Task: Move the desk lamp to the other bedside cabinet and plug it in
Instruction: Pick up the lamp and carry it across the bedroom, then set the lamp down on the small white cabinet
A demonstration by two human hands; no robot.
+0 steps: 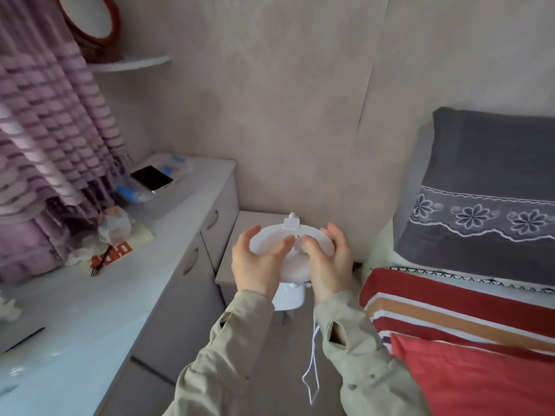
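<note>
A white desk lamp [292, 235] with a round flat head is held above a low grey bedside cabinet [249, 232] in the corner between the long counter and the bed. My left hand [258, 259] cups the left rim of the lamp head with fingers spread. The right rim is gripped by my right hand [329, 261], its thumb over the top. The lamp's base [289, 297] shows below my wrists. Its white cord [312, 355] hangs down in a loop beside my right sleeve; the plug is not visible.
A long white counter [90, 295] with drawers runs along the left, carrying a phone [151, 178], wrappers and a fork [100, 262]. A purple curtain [45, 145] hangs at far left. The bed with a grey pillow [486, 190] and red striped bedding [456, 319] fills the right.
</note>
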